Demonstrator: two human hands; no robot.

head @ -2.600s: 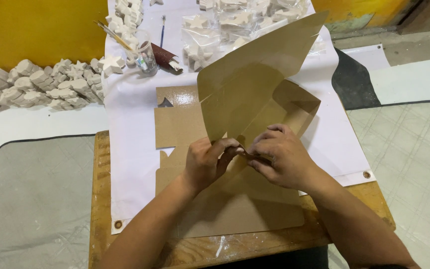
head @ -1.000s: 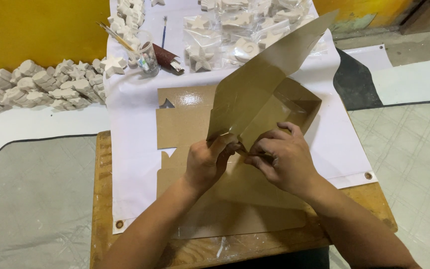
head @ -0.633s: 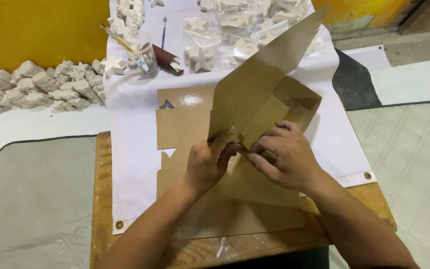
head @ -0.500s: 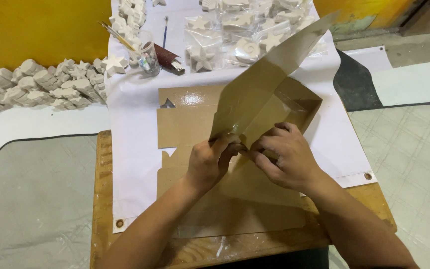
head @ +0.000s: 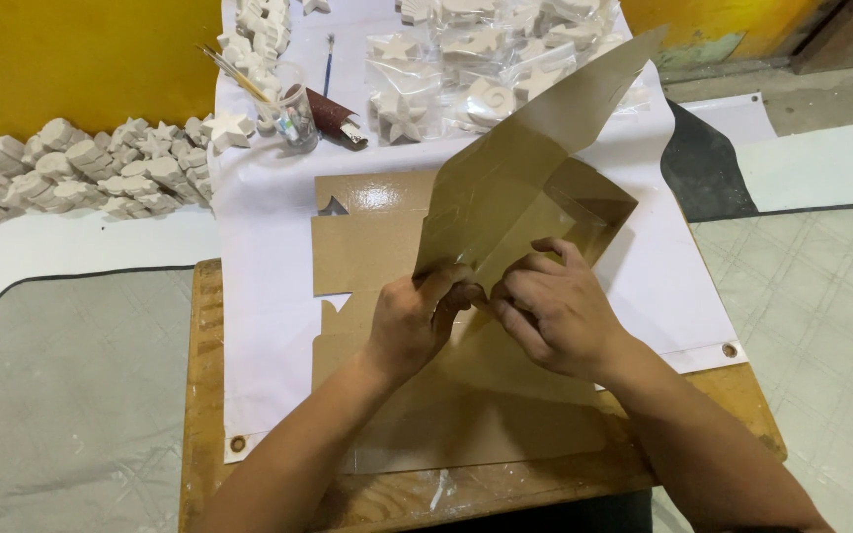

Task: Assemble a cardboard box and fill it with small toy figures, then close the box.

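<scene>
While both hands pinched the same fold, the cardboard box (head: 525, 197) stood half formed above the flat cardboard sheets (head: 367, 247): one corner raised, lid flap unclosed. Left hand (head: 417, 321) and right hand (head: 555, 311) had fingers closed on its lower edge.

matt brown cardboard box blank (head: 505, 197) with glossy clear film, smooth white sheet (head: 269, 296), perhaps vinyl, worn wooden table (head: 204, 395)

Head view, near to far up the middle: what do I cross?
Wooden table edge → flat cardboard sheet → left hand and right hand → raised cardboard flap → bagged white star figures.
</scene>
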